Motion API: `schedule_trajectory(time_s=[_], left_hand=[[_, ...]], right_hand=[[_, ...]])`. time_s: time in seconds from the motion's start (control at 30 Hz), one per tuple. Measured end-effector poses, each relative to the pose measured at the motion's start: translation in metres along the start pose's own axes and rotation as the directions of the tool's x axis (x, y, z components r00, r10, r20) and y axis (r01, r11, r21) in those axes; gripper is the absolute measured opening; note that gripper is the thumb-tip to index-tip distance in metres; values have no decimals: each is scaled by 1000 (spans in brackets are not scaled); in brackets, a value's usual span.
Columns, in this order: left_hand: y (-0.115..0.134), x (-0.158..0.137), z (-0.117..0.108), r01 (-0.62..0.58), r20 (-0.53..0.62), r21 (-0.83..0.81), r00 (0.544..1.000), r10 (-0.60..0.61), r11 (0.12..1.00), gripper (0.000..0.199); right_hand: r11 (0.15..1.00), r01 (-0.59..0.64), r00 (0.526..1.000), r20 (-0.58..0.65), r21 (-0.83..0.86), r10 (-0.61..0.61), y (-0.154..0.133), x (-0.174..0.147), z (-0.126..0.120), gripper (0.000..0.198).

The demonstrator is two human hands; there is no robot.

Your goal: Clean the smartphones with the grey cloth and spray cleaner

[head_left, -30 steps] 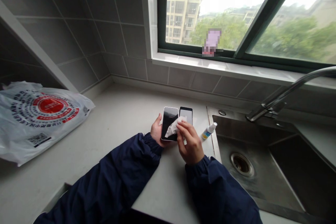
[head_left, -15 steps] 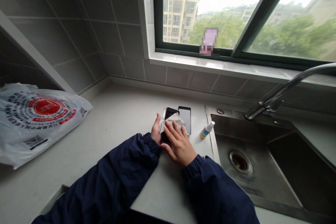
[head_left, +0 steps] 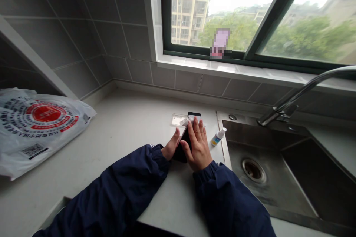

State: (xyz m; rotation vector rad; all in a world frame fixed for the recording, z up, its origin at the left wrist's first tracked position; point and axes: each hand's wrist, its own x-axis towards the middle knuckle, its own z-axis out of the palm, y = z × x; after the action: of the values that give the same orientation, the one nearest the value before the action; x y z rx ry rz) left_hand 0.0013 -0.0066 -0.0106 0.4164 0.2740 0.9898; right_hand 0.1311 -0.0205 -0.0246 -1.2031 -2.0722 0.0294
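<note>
My left hand (head_left: 170, 146) grips a dark smartphone (head_left: 181, 153) by its left side, thumb up along the edge. The phone is tilted above the white counter. My right hand (head_left: 199, 149) lies over its upper part, fingers stretched and pressed on a white wipe (head_left: 184, 120) that is mostly hidden beneath them. A clear phone case (head_left: 175, 119) lies on the counter just behind. Beyond my right fingertips shows the top of a second flat, black-framed slab (head_left: 194, 114), like a phone or screen glass; the rest is covered.
A small white spray bottle (head_left: 218, 137) stands near the edge of the steel sink (head_left: 228, 148), right of my hand. The faucet (head_left: 278, 110) arches over the sink. At the far left lies a printed plastic bag (head_left: 41, 129). Tiled wall and a window rise behind.
The phone has come toward me and tilted, uncovering the clear case. My right hand and the wipe have shifted slightly right, over the black-framed slab. My left hand has moved a little right.
</note>
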Motion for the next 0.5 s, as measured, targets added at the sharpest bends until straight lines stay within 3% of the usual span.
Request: schedule_trajectory(time_s=[0.23,0.4,0.5], left_hand=[[2,3,-7,-18,-17,21,1000,18,1000,65],[7,3,-9,23,-15,-41,1000,-24,999,83],[12,2,-9,24,-72,-74,997,-30,997,92]], right_hand=[[999,37,996,77,23,-39,-5,-1,3,70],[994,108,984,137,31,-111,-11,-4,7,68],[988,149,971,186,30,-152,-16,-5,7,65]])
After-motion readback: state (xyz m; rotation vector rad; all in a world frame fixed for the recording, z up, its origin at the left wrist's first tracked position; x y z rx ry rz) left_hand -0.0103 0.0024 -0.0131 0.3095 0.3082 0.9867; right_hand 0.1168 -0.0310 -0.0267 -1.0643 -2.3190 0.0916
